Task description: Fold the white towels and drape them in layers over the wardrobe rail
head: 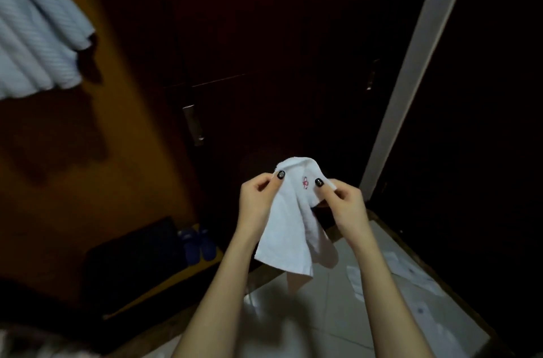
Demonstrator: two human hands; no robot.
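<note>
On my feed, both hands were raised in front of the dark door (264, 34), holding one white towel (289, 228) between them, clear of any surface. The left hand (258, 196) pinched the towel's upper left edge, thumb on top and fingers curled behind the cloth. The right hand (342, 202) gripped the upper right edge the same way, thumb pressed onto the fabric. Between the two thumbs I could see a small pink mark (305, 182) stitched into the towel. The cloth bunched over the top and hung in loose folds between the forearms, its lower corner above the tiled floor (338, 322).

At the top left, hung towels (35, 34) overlapped in layers against the orange wall (117, 152); I couldn't see what carried them. Low down, blue slippers (198, 246) stood just beside a dark mat (132, 252), at its right edge. A metal handle (192, 125) showed on the door. Papers (411, 272) lay along the floor's right edge.
</note>
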